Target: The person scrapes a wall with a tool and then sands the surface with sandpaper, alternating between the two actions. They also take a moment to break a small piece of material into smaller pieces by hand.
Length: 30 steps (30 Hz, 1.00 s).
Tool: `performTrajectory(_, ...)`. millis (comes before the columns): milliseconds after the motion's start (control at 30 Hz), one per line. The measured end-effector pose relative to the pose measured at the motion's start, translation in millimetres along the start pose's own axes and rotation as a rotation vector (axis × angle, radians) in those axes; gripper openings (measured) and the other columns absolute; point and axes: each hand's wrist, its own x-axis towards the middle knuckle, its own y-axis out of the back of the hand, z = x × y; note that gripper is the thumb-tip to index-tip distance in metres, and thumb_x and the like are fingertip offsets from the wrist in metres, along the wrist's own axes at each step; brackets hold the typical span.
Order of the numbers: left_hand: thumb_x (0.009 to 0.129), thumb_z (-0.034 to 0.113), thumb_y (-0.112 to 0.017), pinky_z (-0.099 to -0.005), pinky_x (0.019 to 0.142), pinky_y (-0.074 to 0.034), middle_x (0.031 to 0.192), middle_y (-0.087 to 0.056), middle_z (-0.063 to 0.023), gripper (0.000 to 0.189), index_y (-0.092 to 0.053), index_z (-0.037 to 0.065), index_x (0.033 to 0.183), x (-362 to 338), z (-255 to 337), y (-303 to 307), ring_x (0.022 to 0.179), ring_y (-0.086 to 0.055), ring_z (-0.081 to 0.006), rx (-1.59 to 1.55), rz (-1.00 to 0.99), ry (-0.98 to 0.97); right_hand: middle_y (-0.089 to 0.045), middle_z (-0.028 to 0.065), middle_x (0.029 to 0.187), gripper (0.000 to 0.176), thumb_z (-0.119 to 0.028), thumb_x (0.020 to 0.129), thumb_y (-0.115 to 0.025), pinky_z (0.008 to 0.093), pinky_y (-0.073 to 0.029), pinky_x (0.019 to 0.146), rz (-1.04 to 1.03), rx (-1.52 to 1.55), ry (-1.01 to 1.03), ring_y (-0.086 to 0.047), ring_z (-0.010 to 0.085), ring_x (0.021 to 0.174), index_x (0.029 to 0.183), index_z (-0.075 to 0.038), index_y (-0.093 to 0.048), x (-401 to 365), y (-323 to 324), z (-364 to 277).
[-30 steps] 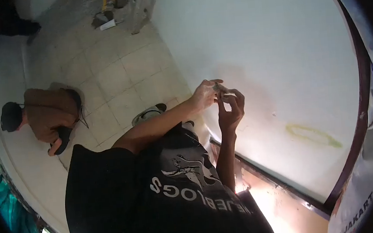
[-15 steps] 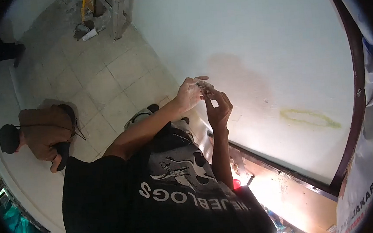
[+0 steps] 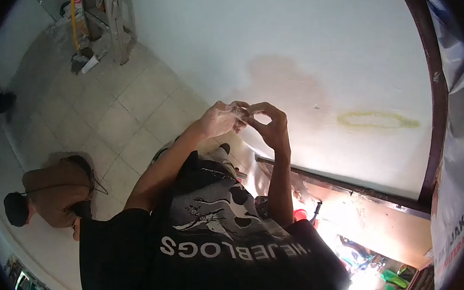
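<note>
In front of the wall, my left hand is closed with pale dust on its skin. A small greyish, dusty piece sits between its fingers. It looks folded or rolled, but its kind is not clear. From the other side, my right hand reaches in with bent fingers, thumb and fingertips pinched at the same piece. The two hands touch or nearly touch there, and the fingers partly hide the piece. Close by is the pale wall, with a yellowish-green oval mark to the right.
A person in a brown top is low down at the left on the tiled floor. A wooden stand, a yellow handle and a white tube are at the back. Dark framing edges the wall; a printed sheet hangs at right.
The view has shifted a little. My right fingers have curled more over the small greyish piece, and my left fingers have closed further, hiding more of it.
</note>
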Motion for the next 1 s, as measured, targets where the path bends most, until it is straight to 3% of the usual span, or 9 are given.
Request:
performTrajectory(100, 0.08, 0.052, -0.059, -0.0368, 0.084, -0.041, 0.12, -0.06, -0.0096, 0.068, -0.046, 0.009, 0.131, 1.4, -1.8, -7.0, 0.103, -0.054, -0.023, -0.036, 0.005, 0.059, -0.071, 0.0082, 0.09, 0.015, -0.001, 0.076, -0.076, 0.0343, -0.052, 0.081, 0.133, 0.065, -0.016, -0.067, 0.0208, 0.087, 0.09, -0.004, -0.071, -0.3, -0.8, -8.8)
performTrajectory(167, 0.079, 0.053, -0.06, -0.0374, 0.083, -0.041, 0.118, -0.061, -0.0098, 0.068, -0.047, 0.01, 0.131, 3.3, -4.5, -12.2, 0.102, -0.055, -0.0239, -0.05, 0.012, 0.056, -0.071, 0.0077, 0.091, 0.013, 0.003, 0.075, -0.073, 0.0348, -0.052, 0.079, 0.289, -0.233, 0.199, -0.066, 0.0224, 0.087, 0.086, -0.003, -0.071, -1.2, -2.4, -3.3)
performTrajectory(233, 0.082, 0.05, -0.054, -0.0354, 0.077, -0.043, 0.1, -0.061, -0.0074, 0.051, -0.057, 0.009, 0.112, 8.1, -12.8, -18.3, 0.09, -0.053, -0.0202, -0.077, -0.029, 0.068, -0.072, 0.0095, 0.093, 0.02, 0.008, 0.074, -0.069, 0.0352, -0.052, 0.079, 0.2, -0.244, 0.246, -0.067, 0.0246, 0.086, 0.089, -0.005, -0.073, -4.4, -8.2, 5.2)
performTrajectory(367, 0.083, 0.053, -0.054, -0.0381, 0.078, -0.044, 0.098, -0.062, -0.0076, 0.05, -0.058, 0.01, 0.107, 8.1, -14.5, -30.4, 0.093, -0.055, -0.0218, -0.123, 0.171, 0.002, -0.071, 0.0111, 0.095, 0.022, 0.01, 0.076, -0.064, 0.0371, -0.052, 0.082, 0.279, -0.129, 0.099, -0.067, 0.0262, 0.092, 0.092, -0.004, -0.071, -17.1, -24.4, 3.1)
performTrajectory(433, 0.084, 0.053, -0.054, -0.0385, 0.078, -0.044, 0.099, -0.062, -0.0073, 0.05, -0.059, 0.01, 0.108, 9.3, -9.7, -28.6, 0.092, -0.055, -0.0222, -0.175, 0.228, -0.025, -0.07, 0.0127, 0.098, 0.024, 0.008, 0.077, -0.065, 0.0384, -0.051, 0.084, 0.578, -0.224, 0.171, -0.066, 0.0284, 0.094, 0.099, -0.002, -0.068, -20.3, -25.2, 0.9)
performTrajectory(567, 0.089, 0.057, -0.047, -0.043, 0.086, -0.046, 0.113, -0.062, -0.0115, 0.06, -0.054, 0.008, 0.122, 12.6, -17.8, -3.2, 0.097, -0.06, -0.0263, -0.324, 0.244, -0.111, -0.067, 0.0128, 0.106, 0.03, 0.0, 0.075, -0.072, 0.0398, -0.049, 0.088, 0.418, -0.362, 0.293, -0.061, 0.0298, 0.102, 0.104, -0.003, -0.066, -24.9, -30.7, -7.6)
performTrajectory(800, 0.09, 0.061, -0.045, -0.0402, 0.088, -0.043, 0.107, -0.062, -0.0066, 0.057, -0.058, 0.013, 0.117, 8.9, -11.9, -11.4, 0.096, -0.059, -0.0225, -0.206, 0.249, 0.033, -0.063, 0.012, 0.12, 0.05, -0.006, 0.074, -0.072, 0.0431, -0.043, 0.098, 0.423, -0.468, 0.228, -0.058, 0.0312, 0.113, 0.122, -0.003, -0.062, -29.1, -66.8, 18.1)
performTrajectory(933, 0.092, 0.057, -0.045, -0.0414, 0.091, -0.043, 0.105, -0.063, -0.0057, 0.051, -0.059, 0.013, 0.114, 8.9, -14.1, -11.5, 0.1, -0.059, -0.0214, -0.281, 0.218, 0.089, -0.064, 0.0114, 0.118, 0.046, -0.004, 0.074, -0.072, 0.0427, -0.043, 0.097, 0.478, -0.443, 0.218, -0.059, 0.0298, 0.11, 0.12, -0.004, -0.063, -32.5, -71.6, 24.3)
performTrajectory(1000, 0.095, 0.05, -0.046, -0.0422, 0.097, -0.041, 0.105, -0.063, -0.0052, 0.043, -0.06, 0.013, 0.11, 10.5, -15.1, -14.8, 0.105, -0.057, -0.0216, -0.273, 0.146, -0.006, -0.066, 0.0116, 0.113, 0.044, 0.001, 0.072, -0.075, 0.0383, -0.052, 0.086, 0.498, -0.446, 0.21, -0.06, 0.0308, 0.106, 0.115, -0.004, -0.065, -32.5, -70.8, 34.4)
